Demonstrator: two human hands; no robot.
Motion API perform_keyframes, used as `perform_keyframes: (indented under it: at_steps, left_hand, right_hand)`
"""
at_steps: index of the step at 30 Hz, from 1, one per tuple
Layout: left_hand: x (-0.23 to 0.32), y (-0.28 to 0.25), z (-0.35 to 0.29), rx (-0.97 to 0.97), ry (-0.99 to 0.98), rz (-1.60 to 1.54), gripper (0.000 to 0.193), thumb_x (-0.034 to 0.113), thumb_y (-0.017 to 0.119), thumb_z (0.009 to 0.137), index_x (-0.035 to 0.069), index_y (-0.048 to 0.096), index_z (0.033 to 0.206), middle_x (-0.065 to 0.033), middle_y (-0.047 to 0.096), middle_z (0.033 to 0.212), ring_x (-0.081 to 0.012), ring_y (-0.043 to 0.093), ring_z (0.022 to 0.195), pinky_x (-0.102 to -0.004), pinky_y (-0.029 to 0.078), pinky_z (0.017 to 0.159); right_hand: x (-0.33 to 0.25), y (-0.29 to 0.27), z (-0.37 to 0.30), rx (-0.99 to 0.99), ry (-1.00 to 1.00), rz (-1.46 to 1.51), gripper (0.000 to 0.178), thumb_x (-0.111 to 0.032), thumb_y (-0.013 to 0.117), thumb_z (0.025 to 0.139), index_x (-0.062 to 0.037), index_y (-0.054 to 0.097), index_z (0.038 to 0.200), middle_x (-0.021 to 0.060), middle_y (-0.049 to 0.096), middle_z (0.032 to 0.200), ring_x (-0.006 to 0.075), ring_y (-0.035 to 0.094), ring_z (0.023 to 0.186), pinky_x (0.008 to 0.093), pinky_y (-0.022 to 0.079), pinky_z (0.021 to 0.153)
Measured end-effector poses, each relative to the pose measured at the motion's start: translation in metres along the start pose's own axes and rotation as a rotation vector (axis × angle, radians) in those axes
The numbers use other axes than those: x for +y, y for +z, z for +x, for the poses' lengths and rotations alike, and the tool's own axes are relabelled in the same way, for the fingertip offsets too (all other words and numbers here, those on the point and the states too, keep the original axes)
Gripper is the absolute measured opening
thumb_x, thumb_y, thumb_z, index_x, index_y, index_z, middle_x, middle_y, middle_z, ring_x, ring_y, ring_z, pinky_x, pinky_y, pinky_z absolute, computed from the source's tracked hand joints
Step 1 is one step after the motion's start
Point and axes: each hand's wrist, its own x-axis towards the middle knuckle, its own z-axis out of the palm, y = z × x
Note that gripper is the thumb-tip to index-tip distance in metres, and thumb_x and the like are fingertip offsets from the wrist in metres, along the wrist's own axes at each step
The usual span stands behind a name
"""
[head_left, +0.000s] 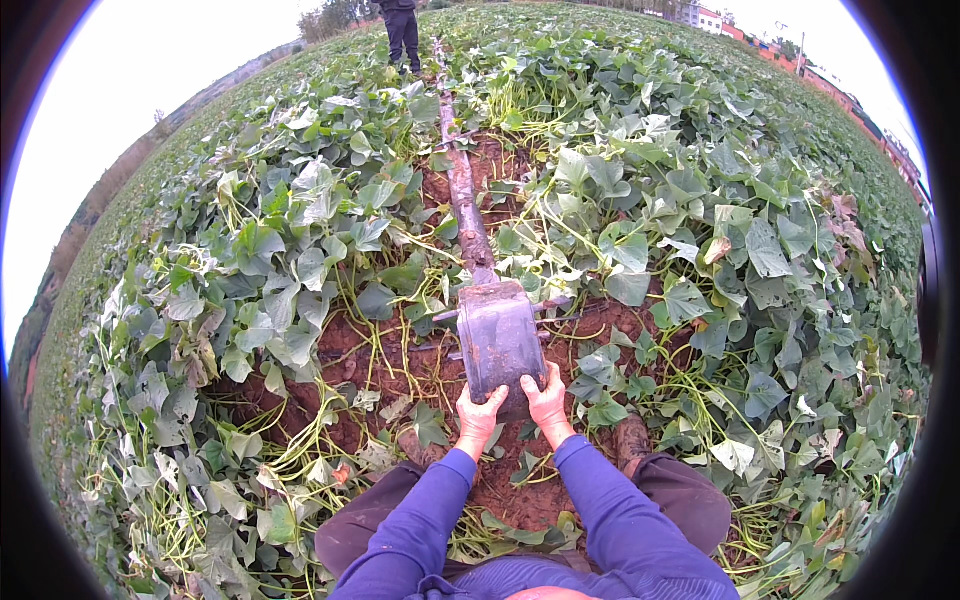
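Note:
My left hand (pixel 478 414) and my right hand (pixel 547 397) grip the near end of a dark, scuffed, box-shaped piece (pixel 500 340) with rounded corners. Both thumbs lie on its top face; the other fingers are mostly hidden beneath its edge. Thin rods (pixel 552 304) stick out from under its sides. At its far end it meets a long mud-stained pole (pixel 466 205), which runs straight away from me over the vines. Whether the two are one piece, I cannot tell.
Reddish-brown soil (pixel 360 350) shows among trampled stems below the piece. Dense green leafy vines (pixel 260 260) cover the field on both sides. My muddy shoes (pixel 630 440) stand left and right of my arms. A person in dark clothes (pixel 402 32) stands near the pole's far end.

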Motion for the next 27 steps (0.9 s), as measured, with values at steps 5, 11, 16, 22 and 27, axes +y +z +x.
perform_keyframes:
  at_steps: [5,11,16,22,27]
  left_hand:
    - [0.006,0.001,0.001,0.000,-0.026,0.000,0.027,0.019,0.089,0.085,0.001,0.072,0.099,0.0006,0.071,0.089,-0.0094,0.061,0.078,-0.0286,0.052,0.075]
    - [0.019,-0.003,0.006,0.057,-0.090,0.008,0.029,0.023,0.088,0.086,-0.001,0.076,0.095,-0.0015,0.074,0.089,-0.0106,0.063,0.078,-0.0304,0.053,0.076]
    - [0.038,-0.015,-0.031,0.049,-0.096,-0.020,0.030,0.023,0.088,0.087,-0.003,0.077,0.098,-0.0032,0.076,0.091,-0.0108,0.064,0.079,-0.0303,0.054,0.077]
    - [0.085,-0.023,-0.084,-0.001,-0.116,0.011,0.029,0.021,0.087,0.088,-0.003,0.077,0.101,-0.0026,0.077,0.094,-0.0095,0.065,0.082,-0.0290,0.054,0.079]
    - [0.080,-0.039,-0.149,-0.070,-0.135,-0.027,0.033,0.020,0.086,0.089,0.000,0.077,0.114,-0.0026,0.077,0.099,-0.0087,0.065,0.087,-0.0280,0.054,0.084]
  right_hand:
    - [-0.003,0.001,0.002,0.031,0.003,-0.052,0.068,-0.036,0.087,0.086,0.0044,0.054,0.129,0.0129,0.074,0.106,0.0162,0.069,0.095,0.0329,0.056,0.089]
    - [-0.021,0.010,0.004,0.048,0.068,-0.135,0.060,-0.038,0.084,0.088,0.0040,0.060,0.124,0.0138,0.075,0.103,0.0200,0.070,0.094,0.0361,0.056,0.088]
    - [-0.037,0.003,-0.031,0.054,0.051,-0.122,0.068,-0.043,0.087,0.086,0.0053,0.059,0.124,0.0152,0.076,0.101,0.0213,0.071,0.091,0.0364,0.056,0.086]
    - [-0.078,-0.020,-0.082,0.024,0.104,-0.112,0.069,-0.042,0.085,0.089,0.0064,0.057,0.130,0.0138,0.075,0.107,0.0184,0.069,0.096,0.0343,0.055,0.089]
    - [-0.105,-0.053,-0.144,-0.077,0.184,-0.074,0.073,-0.040,0.082,0.092,0.0069,0.053,0.140,0.0146,0.072,0.118,0.0185,0.068,0.105,0.0332,0.054,0.097]
